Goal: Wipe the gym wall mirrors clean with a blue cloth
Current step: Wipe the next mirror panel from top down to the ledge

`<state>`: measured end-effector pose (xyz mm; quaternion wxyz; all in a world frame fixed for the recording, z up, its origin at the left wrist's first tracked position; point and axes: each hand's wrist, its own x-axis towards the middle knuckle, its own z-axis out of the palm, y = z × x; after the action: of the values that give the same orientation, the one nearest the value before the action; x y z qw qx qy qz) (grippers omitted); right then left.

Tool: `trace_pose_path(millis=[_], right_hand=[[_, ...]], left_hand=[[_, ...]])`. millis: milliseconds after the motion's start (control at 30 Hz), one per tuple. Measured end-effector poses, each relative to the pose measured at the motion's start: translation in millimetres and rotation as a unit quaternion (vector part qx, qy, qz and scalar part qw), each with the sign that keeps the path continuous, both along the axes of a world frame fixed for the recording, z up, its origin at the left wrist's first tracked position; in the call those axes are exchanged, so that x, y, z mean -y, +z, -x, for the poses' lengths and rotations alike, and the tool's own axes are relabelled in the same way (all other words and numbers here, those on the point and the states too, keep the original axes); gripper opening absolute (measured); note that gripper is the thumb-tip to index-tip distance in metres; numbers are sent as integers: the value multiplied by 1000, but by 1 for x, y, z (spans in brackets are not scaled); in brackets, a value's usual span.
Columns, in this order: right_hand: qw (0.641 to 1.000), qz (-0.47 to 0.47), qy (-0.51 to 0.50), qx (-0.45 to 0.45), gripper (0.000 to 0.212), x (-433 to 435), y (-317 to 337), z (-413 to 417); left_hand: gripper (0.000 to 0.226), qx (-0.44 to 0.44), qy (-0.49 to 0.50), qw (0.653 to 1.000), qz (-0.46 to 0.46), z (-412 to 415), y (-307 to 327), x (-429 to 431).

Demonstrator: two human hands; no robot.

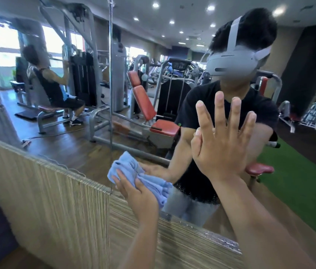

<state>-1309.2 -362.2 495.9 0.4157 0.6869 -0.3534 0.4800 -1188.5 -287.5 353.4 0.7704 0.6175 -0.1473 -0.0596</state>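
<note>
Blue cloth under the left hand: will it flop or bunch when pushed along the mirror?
Likely floppy: the blue cloth lies in folds and droops past the left hand. Probably slides easily on the mirror, bunching unless pressed flat.

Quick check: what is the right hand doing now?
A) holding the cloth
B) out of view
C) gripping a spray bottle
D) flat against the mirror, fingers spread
D: the right hand lies open against the mirror, while the left hand presses the cloth to the glass.
</note>
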Motion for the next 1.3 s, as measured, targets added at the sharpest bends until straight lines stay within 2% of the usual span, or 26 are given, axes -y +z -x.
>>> trace_pose_path(millis=[67, 167, 267, 500, 800, 1067, 1300], right_hand=[[1000, 4, 6, 3, 58, 1, 0, 1], [1000, -4, 20, 6, 59, 0, -1, 2], [1000, -7, 21, 9, 59, 0, -1, -1], [1000, 6, 8, 5, 59, 1, -1, -1], [1000, -1, 9, 3, 61, 0, -1, -1], [1000, 4, -11, -3, 60, 1, -2, 0], [1000, 8, -15, 5, 60, 0, -1, -2]], left_hand=[[59, -64, 18, 998, 9, -9, -1, 7], [62, -143, 67, 985, 72, -48, -4, 21], [64, -180, 96, 976, 80, -79, -18, 28], [58, -128, 40, 991, 15, -18, -33, 15], [64, -120, 57, 990, 43, -74, -31, 10], [62, -128, 38, 991, 17, -22, -36, 17], [64, -117, 58, 990, 46, -80, -40, 19]])
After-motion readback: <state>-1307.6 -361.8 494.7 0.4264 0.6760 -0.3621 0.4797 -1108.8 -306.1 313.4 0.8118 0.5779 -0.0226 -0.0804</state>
